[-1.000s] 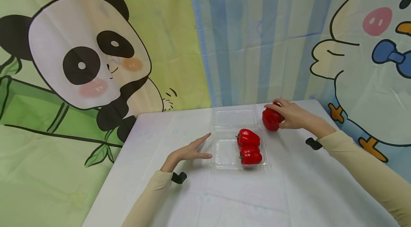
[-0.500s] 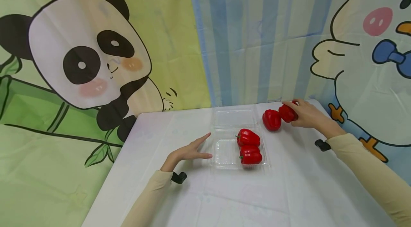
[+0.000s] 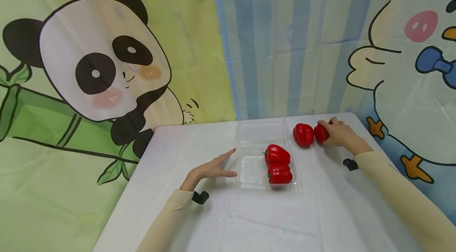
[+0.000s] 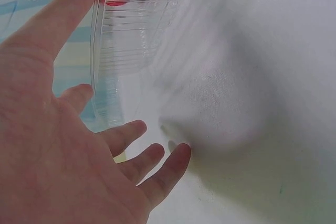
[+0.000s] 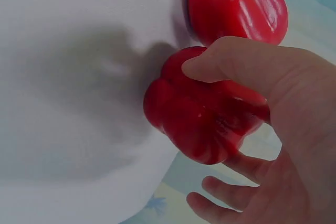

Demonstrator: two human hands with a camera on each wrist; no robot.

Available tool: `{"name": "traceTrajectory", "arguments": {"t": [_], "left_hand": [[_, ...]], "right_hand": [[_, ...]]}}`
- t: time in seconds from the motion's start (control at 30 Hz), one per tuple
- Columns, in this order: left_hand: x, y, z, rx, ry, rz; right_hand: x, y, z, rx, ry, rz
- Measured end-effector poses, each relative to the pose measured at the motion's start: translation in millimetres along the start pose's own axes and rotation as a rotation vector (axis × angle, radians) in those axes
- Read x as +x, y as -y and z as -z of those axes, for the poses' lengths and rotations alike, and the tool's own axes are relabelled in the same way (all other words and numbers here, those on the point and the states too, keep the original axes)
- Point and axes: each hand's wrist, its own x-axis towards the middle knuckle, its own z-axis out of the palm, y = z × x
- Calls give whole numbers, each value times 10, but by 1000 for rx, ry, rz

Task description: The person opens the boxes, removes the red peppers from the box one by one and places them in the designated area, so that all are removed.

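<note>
My right hand (image 3: 340, 135) grips a red bell pepper (image 5: 197, 116) at the back right of the table, the thumb on one side and fingers round the other. Close beside it stands another red bell pepper (image 3: 303, 135). Two more bell peppers, one behind (image 3: 278, 154) and one in front (image 3: 280, 174), lie in the right half of a clear plastic container (image 3: 251, 169). To the left of this container my left hand (image 3: 211, 168) is spread with nothing in its grasp; thumb and forefinger reach to the container's wall (image 4: 126, 45).
The container's clear lid (image 3: 261, 131) lies folded back toward the rear of the white table (image 3: 256, 220). A cloth backdrop with a panda (image 3: 96, 54), stripes and a white bird (image 3: 413, 105) hangs directly behind the table.
My right hand has shifted right from the pepper nearer the container and now holds the one beside it, lowered slightly over the last half second. The left hand has stayed put.
</note>
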Motion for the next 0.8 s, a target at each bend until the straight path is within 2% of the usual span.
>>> {"name": "traceTrajectory", "arguments": {"t": [0.37,0.8], "left_hand": [[42,12,-23,19,1,-6],[41,35,-3,-12,9,26]], "right_hand": [[67,79,5,1,95,-52],[84,81,-37,7,112,-72]]}}
